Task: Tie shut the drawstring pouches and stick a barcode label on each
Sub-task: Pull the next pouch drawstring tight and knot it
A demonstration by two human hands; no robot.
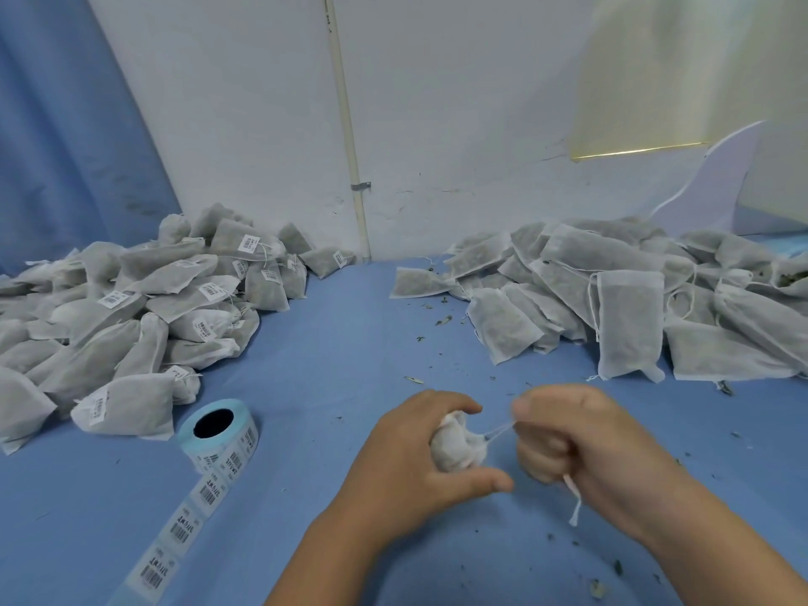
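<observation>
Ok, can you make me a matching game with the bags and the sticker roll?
Things:
1. label roll
2. left pile of pouches
3. right pile of pouches
4. pouch being tied

States:
a. no barcode labels showing
b. in the left hand, right hand pulling its drawstring
c. barcode labels stuck on
d. strip trailing over the blue table

Pairs: 1-d, 2-c, 3-a, 4-b

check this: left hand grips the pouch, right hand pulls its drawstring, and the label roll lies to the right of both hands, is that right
Not quite. The head view shows the label roll lying to the left of both hands, beside the pile of labelled pouches. The rest holds: the left hand grips the pouch and the right hand pulls its drawstring.
</observation>
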